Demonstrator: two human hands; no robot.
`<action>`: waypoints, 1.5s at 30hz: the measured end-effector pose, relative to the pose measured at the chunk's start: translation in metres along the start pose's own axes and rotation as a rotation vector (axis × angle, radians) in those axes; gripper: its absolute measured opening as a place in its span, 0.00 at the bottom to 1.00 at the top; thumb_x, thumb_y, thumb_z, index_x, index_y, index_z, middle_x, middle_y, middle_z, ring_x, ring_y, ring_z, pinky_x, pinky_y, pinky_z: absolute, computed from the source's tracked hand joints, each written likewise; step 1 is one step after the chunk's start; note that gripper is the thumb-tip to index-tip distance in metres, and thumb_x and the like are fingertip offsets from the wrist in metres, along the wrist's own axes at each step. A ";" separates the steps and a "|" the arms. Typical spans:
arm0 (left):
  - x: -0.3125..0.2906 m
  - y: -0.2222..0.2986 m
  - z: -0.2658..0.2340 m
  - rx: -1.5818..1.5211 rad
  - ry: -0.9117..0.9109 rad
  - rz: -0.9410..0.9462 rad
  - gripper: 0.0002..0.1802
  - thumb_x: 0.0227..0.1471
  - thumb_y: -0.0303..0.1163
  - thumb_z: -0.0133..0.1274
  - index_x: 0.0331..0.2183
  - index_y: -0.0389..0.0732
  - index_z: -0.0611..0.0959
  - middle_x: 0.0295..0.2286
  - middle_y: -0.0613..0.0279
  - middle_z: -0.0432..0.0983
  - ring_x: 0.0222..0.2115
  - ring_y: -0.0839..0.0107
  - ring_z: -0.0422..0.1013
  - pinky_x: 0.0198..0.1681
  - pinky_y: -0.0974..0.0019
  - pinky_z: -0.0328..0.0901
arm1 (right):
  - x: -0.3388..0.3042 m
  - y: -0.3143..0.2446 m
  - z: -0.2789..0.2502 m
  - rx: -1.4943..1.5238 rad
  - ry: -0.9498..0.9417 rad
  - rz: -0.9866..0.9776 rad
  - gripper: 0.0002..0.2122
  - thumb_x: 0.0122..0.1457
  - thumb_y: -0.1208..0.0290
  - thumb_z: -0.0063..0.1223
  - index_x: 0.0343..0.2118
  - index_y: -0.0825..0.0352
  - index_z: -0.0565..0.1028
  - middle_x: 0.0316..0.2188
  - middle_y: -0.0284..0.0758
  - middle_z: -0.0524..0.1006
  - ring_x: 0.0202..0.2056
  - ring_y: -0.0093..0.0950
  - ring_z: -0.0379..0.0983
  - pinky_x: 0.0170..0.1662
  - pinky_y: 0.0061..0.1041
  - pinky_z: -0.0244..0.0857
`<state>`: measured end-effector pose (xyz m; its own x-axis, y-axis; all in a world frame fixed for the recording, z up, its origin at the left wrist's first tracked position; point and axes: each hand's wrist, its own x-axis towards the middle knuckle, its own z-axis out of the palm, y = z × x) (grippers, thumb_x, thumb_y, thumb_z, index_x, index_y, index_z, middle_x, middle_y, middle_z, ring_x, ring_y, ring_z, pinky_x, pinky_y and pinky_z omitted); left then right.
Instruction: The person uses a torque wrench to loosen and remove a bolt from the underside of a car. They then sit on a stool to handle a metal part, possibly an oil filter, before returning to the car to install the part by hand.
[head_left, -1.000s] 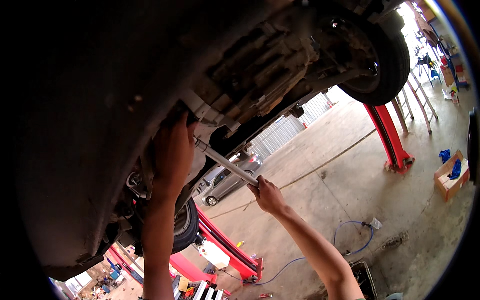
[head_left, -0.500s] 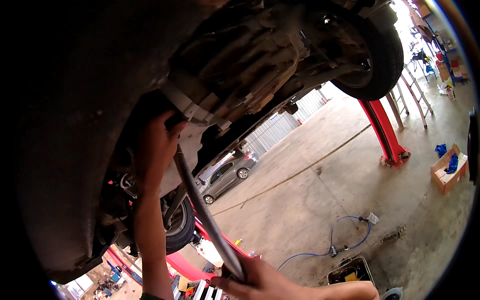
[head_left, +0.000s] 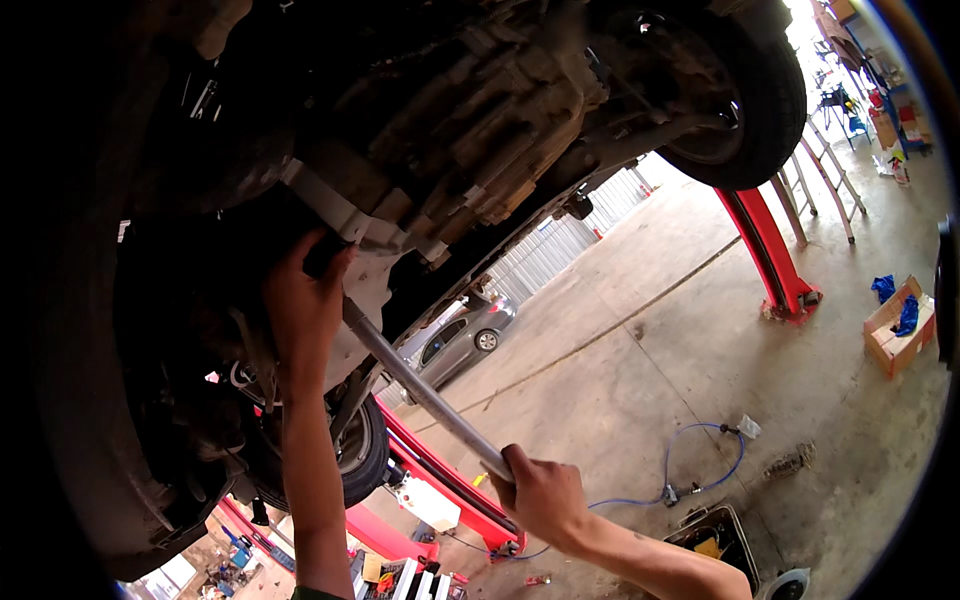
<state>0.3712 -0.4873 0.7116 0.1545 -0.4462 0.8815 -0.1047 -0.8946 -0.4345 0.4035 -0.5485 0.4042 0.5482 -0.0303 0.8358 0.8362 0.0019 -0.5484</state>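
A long grey metal pipe [head_left: 425, 395] slants from the underside of a raised car [head_left: 480, 170] down to the lower middle. My right hand [head_left: 545, 495] is closed around its lower end. Up at the pipe's upper end, my left hand [head_left: 305, 300] is raised beside a pale metal bracket [head_left: 325, 200] under the car. Its fingers and thumb are curled about something dark, too shadowed to name. How the pipe's upper end is joined there is hidden behind that hand.
A wheel [head_left: 700, 110] hangs at the upper right, above a red lift post [head_left: 765, 250]. On the floor lie a blue air hose [head_left: 740, 460], an open black-rimmed bin [head_left: 735, 530] and a cardboard box [head_left: 898, 335]. A grey car [head_left: 465, 335] is parked beyond.
My right hand and the pipe's lower end have swung up and to the right. The left hand stays near the bracket. My view has shifted slightly, showing more of the car's underside.
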 end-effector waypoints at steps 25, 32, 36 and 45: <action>-0.014 -0.011 0.009 0.145 -0.050 0.080 0.25 0.55 0.45 0.55 0.45 0.33 0.78 0.39 0.43 0.77 0.41 0.48 0.73 0.43 0.57 0.66 | 0.030 0.039 0.021 0.057 -0.211 0.365 0.20 0.56 0.49 0.53 0.32 0.65 0.73 0.17 0.45 0.75 0.23 0.46 0.74 0.28 0.43 0.67; 0.005 -0.005 -0.014 -0.053 -0.236 -0.120 0.29 0.52 0.48 0.59 0.45 0.33 0.79 0.39 0.46 0.78 0.40 0.56 0.74 0.43 0.61 0.66 | -0.042 -0.100 -0.060 0.776 -0.285 0.157 0.18 0.57 0.68 0.53 0.48 0.72 0.67 0.26 0.35 0.70 0.27 0.30 0.66 0.30 0.31 0.61; 0.005 0.003 -0.004 -0.067 -0.176 -0.013 0.21 0.51 0.41 0.60 0.41 0.33 0.80 0.29 0.48 0.79 0.31 0.59 0.74 0.38 0.63 0.66 | -0.041 -0.095 -0.059 0.678 -0.406 0.326 0.15 0.59 0.67 0.50 0.44 0.72 0.67 0.26 0.46 0.74 0.28 0.36 0.72 0.31 0.36 0.62; -0.014 -0.015 0.019 -0.232 0.088 -0.036 0.21 0.51 0.33 0.58 0.46 0.35 0.79 0.43 0.48 0.77 0.46 0.59 0.71 0.52 0.63 0.61 | -0.034 -0.069 -0.035 0.497 -0.203 0.182 0.12 0.60 0.68 0.49 0.44 0.68 0.70 0.22 0.47 0.74 0.24 0.45 0.73 0.27 0.38 0.64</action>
<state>0.3892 -0.4677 0.7020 0.0771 -0.4012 0.9127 -0.3247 -0.8756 -0.3575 0.3267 -0.5831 0.4129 0.6355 0.2070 0.7438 0.6075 0.4605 -0.6472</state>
